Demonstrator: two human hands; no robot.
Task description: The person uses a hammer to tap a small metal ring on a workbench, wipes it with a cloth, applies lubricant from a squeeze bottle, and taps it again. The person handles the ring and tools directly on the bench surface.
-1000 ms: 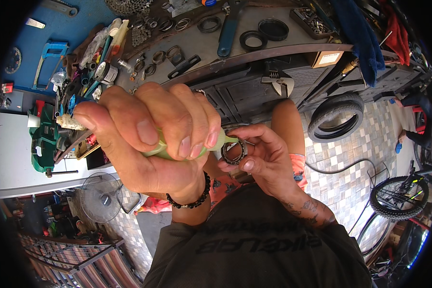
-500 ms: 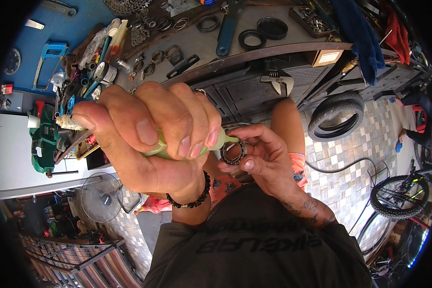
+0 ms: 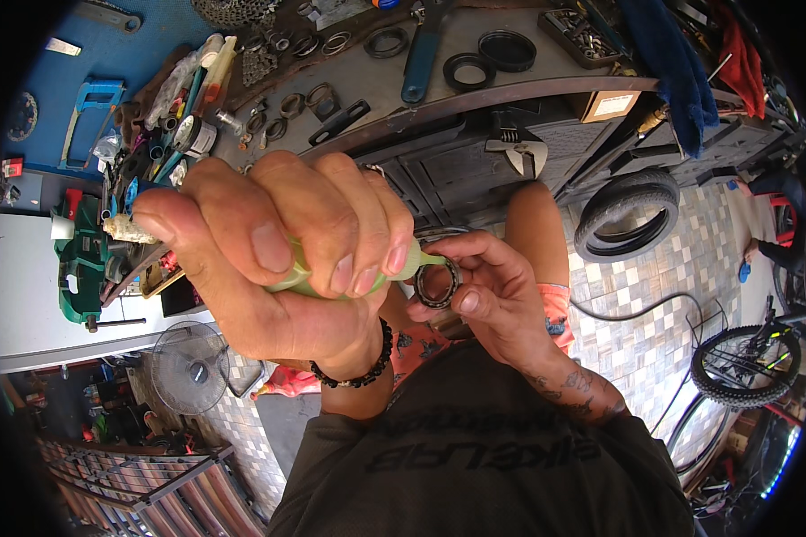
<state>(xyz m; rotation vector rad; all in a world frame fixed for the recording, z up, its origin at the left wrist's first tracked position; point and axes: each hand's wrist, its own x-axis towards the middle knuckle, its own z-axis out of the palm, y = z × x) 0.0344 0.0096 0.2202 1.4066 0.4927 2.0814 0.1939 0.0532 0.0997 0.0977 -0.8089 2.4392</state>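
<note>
L hand (image 3: pixel 287 242) curled tight round green bottle (image 3: pixel 306 281), tipped so nozzle (image 3: pixel 431 259) sits at upper rim of metal ring (image 3: pixel 455 288); R hand (image 3: pixel 501 295) half-curled, thumb + fingers pinching it by edge, prob. to keep hole clear; bench (image 3: pixel 381 97) w/ blue-handled wrench (image 3: pixel 418 67) beyond.

The green bottle (image 3: pixel 410 263) lay sideways in the left hand (image 3: pixel 282 259), mostly hidden, its tapered nozzle (image 3: pixel 433 259) pointing right at the upper rim of the dark ring (image 3: pixel 419 287); contact was unclear. The ring stood on edge, opening toward the camera, held by the right hand's (image 3: pixel 501 291) thumb and fingers.
</note>
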